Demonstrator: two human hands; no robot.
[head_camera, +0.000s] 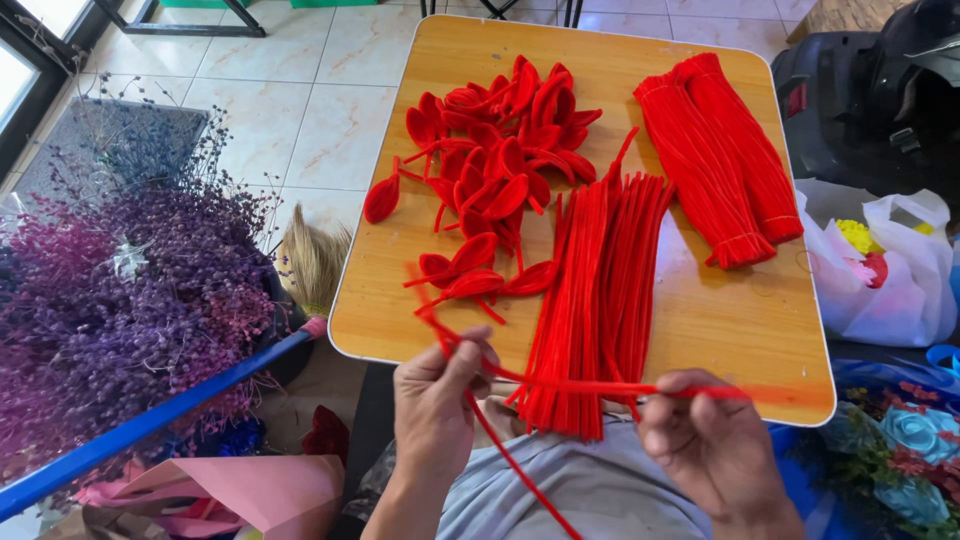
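Note:
My left hand (435, 400) pinches one end of a red pipe cleaner (570, 385) near the front edge of a small wooden table (720, 320). My right hand (705, 440) grips the same pipe cleaner further right, so it stretches between both hands. A second red strand hangs down from my left hand toward my lap. Loose straight red pipe cleaners (600, 290) lie in a pile on the table. A heap of red petal-shaped loops (500, 150) lies at the back left. Two tied bundles of red pipe cleaners (720, 150) rest at the back right.
Purple and pink dried flowers (120, 300) fill the left side, above a blue bar (150, 420) and pink wrapping paper (250, 495). A white plastic bag (890, 270) and blue fabric flowers (910, 440) sit at the right. A dark object (880, 90) stands at the back right.

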